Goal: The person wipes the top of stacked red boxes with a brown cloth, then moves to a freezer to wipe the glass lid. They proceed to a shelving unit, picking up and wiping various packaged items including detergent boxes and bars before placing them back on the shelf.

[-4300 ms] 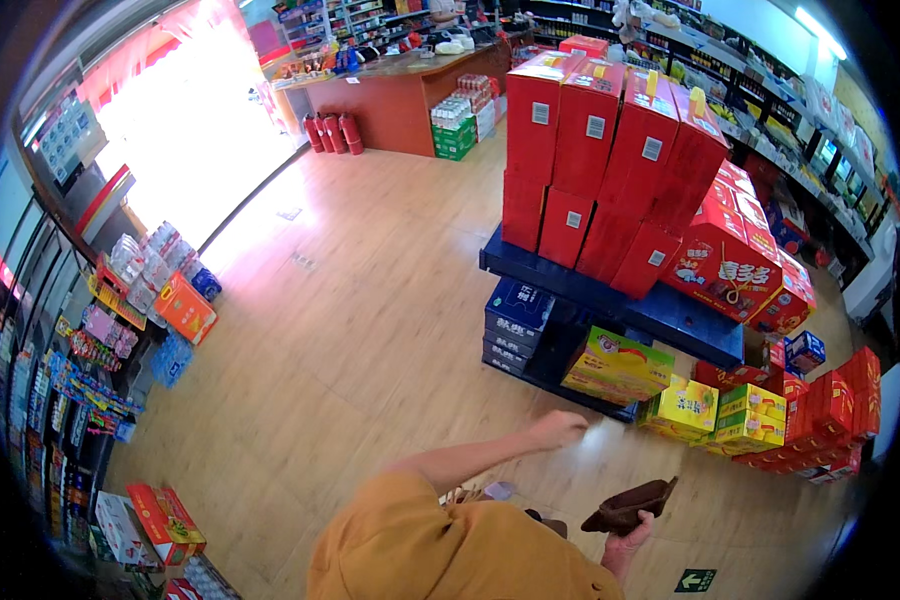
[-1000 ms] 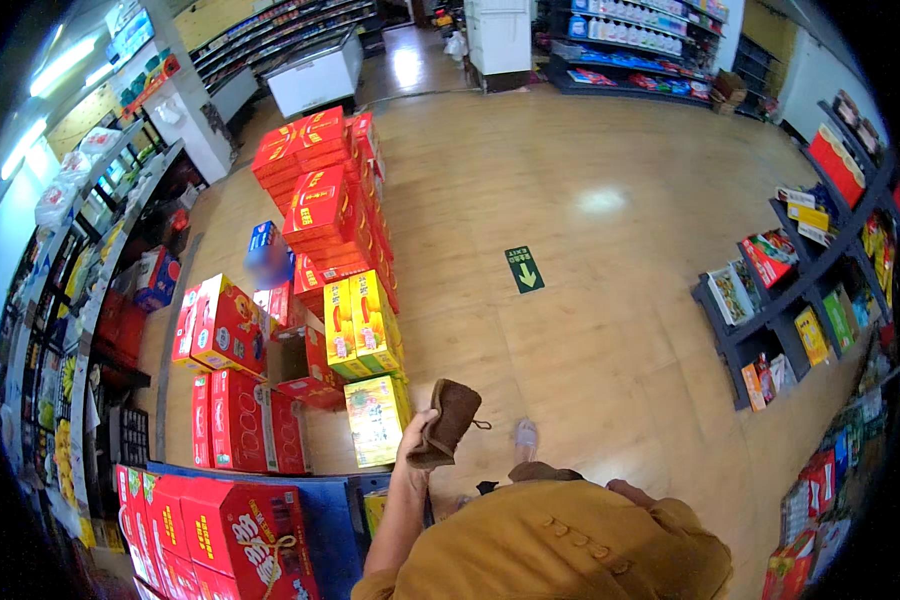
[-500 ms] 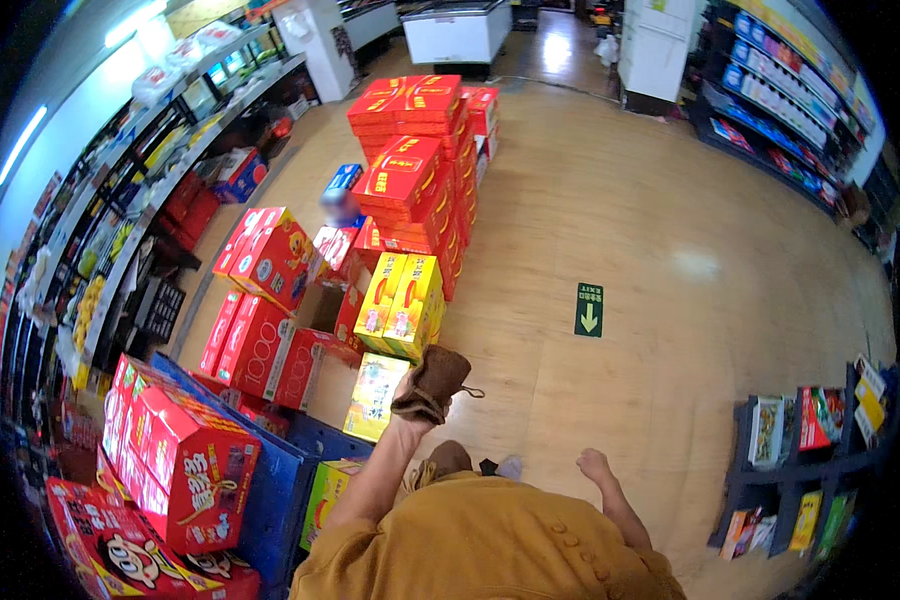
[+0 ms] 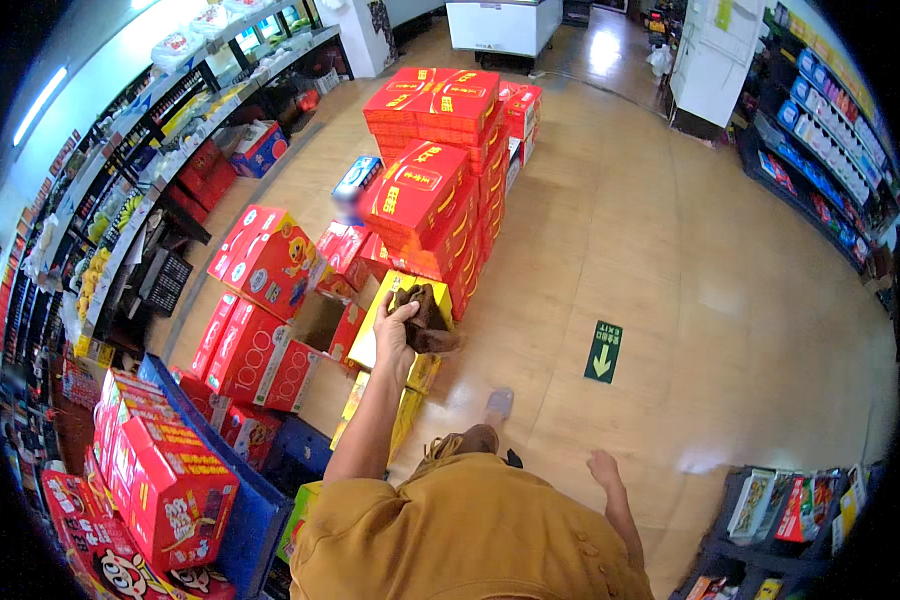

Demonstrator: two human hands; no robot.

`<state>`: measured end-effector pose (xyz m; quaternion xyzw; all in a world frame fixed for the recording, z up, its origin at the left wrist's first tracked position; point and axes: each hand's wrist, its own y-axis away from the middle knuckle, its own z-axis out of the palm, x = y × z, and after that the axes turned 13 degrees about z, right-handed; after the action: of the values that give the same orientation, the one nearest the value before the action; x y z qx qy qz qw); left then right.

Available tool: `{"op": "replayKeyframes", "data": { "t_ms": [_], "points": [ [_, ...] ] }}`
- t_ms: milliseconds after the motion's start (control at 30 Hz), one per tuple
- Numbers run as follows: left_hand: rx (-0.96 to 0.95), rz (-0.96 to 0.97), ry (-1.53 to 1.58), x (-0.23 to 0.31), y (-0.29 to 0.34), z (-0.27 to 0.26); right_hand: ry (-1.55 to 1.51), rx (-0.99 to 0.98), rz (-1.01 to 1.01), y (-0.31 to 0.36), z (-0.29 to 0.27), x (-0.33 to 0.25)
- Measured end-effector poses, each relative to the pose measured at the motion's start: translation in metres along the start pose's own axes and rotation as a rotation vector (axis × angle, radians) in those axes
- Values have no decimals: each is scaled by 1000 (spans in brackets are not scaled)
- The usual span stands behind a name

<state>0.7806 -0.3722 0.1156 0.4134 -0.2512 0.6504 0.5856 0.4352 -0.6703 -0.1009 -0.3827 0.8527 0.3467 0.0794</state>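
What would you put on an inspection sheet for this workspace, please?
Surface: wood-look floor, with a green arrow sign on it.
Things in hand: crumpled brown cloth, in front of or over the yellow boxes; contact unclear.
Clutter: stacked red boxes and an open red carton nearby.
Left grip: closed on the brown cloth.
Right grip: low at the right; nothing seen in it.
Cables: none identified with certainty.
Surroundings: stocked shelves along the left, white freezer ahead.
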Motion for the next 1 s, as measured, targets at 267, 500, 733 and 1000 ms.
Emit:
{"op": "replayKeyframes", "data": {
  "t_ms": [267,500,733,1000],
  "points": [
    [8,51,-15,-41,-123,69,-28,-134,480,-64,22,138],
    [-51,-42,-133,-73,-170,126,-73,-212,415,-167,-24,81],
    [-108,163,8,-78,-231,174,47,-230,127,-299,-97,62],
    [464,293,-424,-94,-324,132,-315,121,151,-452,-207,22]
  ]
}}
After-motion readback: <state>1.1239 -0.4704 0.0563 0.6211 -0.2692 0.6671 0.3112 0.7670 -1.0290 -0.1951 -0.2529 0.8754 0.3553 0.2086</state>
